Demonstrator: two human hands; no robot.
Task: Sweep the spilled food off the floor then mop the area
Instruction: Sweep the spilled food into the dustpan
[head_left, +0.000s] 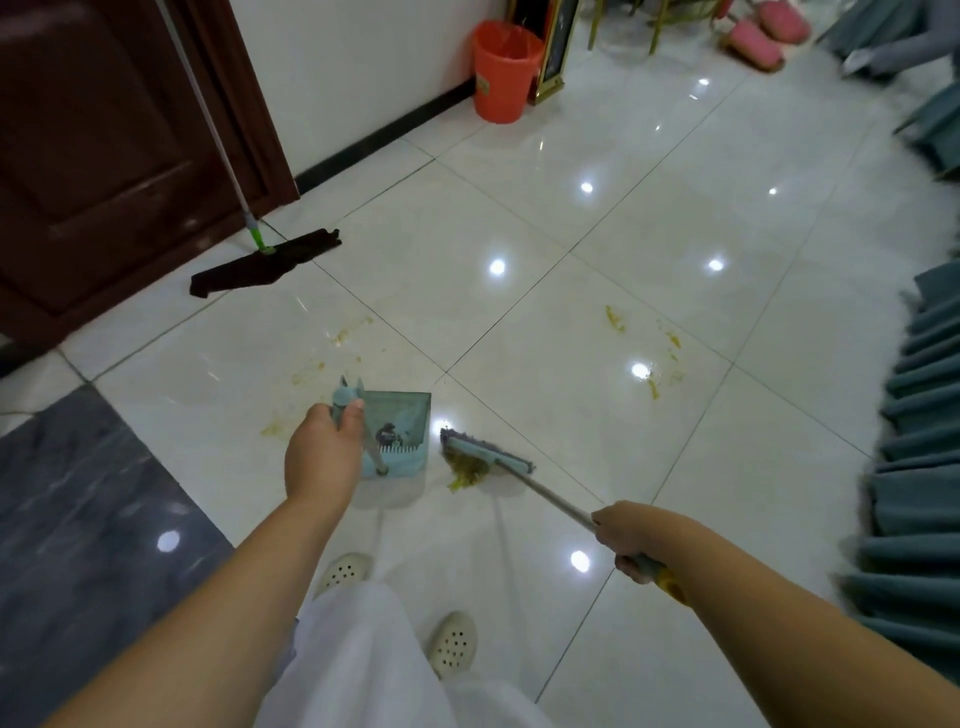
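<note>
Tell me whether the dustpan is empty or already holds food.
Not empty: the dustpan has a small dark clump in its tray, though most food lies on the floor by the broom head.

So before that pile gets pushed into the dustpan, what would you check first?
1. Left hand grips the dustpan handle: ok.
2. Right hand grips the broom handle: ok.
3. Broom head sits against the food pile: ok.
4. Dustpan mouth faces the pile: ok, beside it with a small gap.
5. Dustpan lip flat on the floor: cannot tell.
6. Other smears cleared: not ok; mop leans unused by the door.
</note>
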